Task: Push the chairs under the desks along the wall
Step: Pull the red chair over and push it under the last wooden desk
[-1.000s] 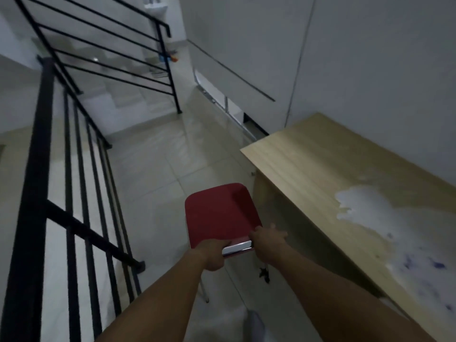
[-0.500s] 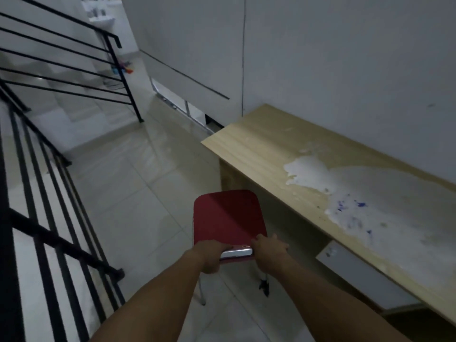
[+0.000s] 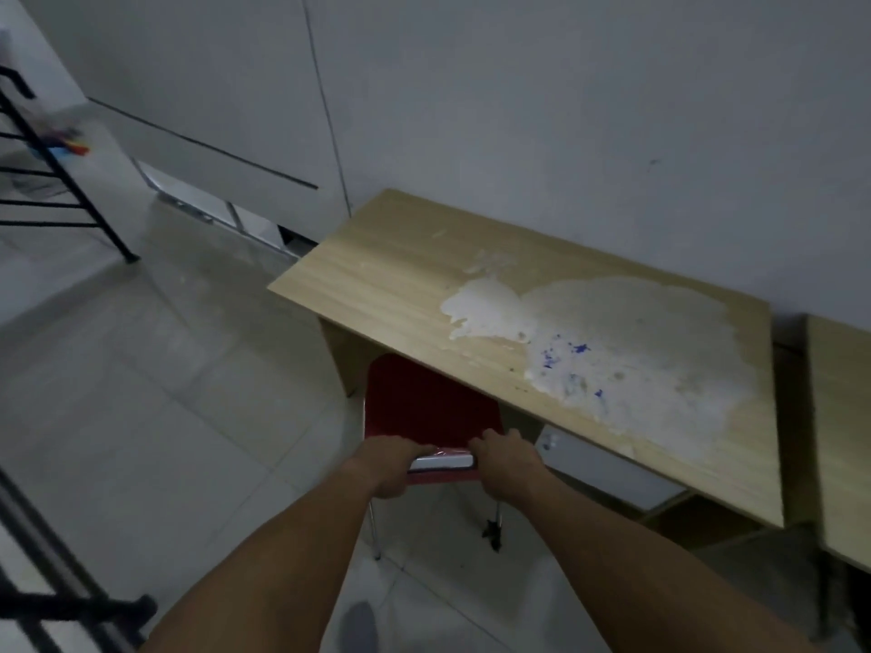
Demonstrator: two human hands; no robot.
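Note:
A red chair (image 3: 426,407) with thin metal legs stands at the left end of a light wooden desk (image 3: 391,280) set against the grey wall. The far part of its seat lies under the desk's front edge. My left hand (image 3: 391,464) and my right hand (image 3: 506,461) both grip the near top edge of the chair, a shiny strip showing between them. The desk top carries a large white worn patch with blue specks.
A second wooden desk (image 3: 839,417) stands to the right along the wall. A grey drawer unit (image 3: 608,468) sits under the first desk, right of the chair. Black stair railings (image 3: 61,181) stand far left and at the bottom left. Tiled floor (image 3: 165,393) stretches left.
The chair has moved toward the wall, its seat now partly under the desk's edge. My view has turned right, showing the whole desk and a second one.

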